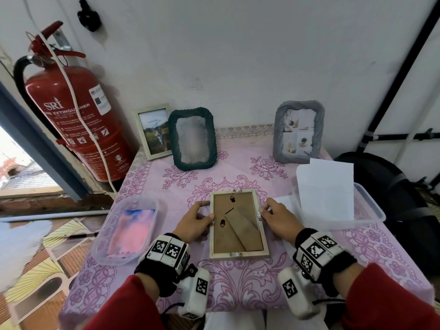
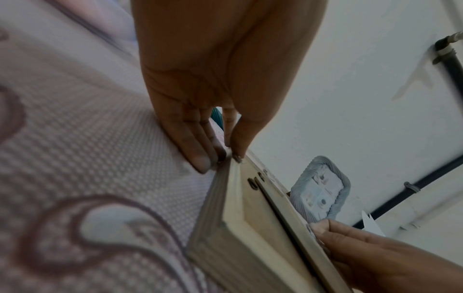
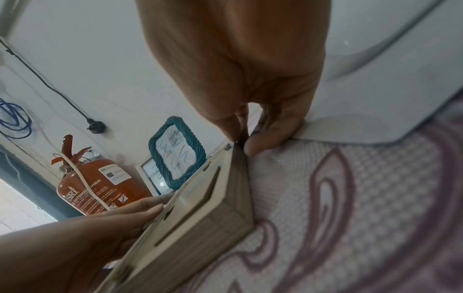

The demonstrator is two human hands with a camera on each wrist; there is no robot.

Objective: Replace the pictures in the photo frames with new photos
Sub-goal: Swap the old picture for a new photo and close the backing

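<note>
A pale wooden photo frame (image 1: 235, 234) lies face down on the pink flowered tablecloth, its brown backing board and folded stand showing. My left hand (image 1: 209, 216) pinches the frame's left edge at a small metal tab, thumb on top; in the left wrist view the fingertips (image 2: 200, 158) meet the frame (image 2: 240, 224) at its rim. My right hand (image 1: 262, 211) pinches the right edge at the opposite tab; the right wrist view shows thumb and fingers closed on the frame (image 3: 200, 224) at its far edge. A white sheet (image 1: 326, 189) stands in the right tub.
Three frames stand at the back: a white one (image 1: 154, 132), a dark green one (image 1: 194, 139), a grey-blue one (image 1: 298, 132). A clear tub (image 1: 152, 203) with a pink-blue picture lies left, another tub (image 1: 373, 206) right. A red fire extinguisher (image 1: 78, 115) stands off the table's left.
</note>
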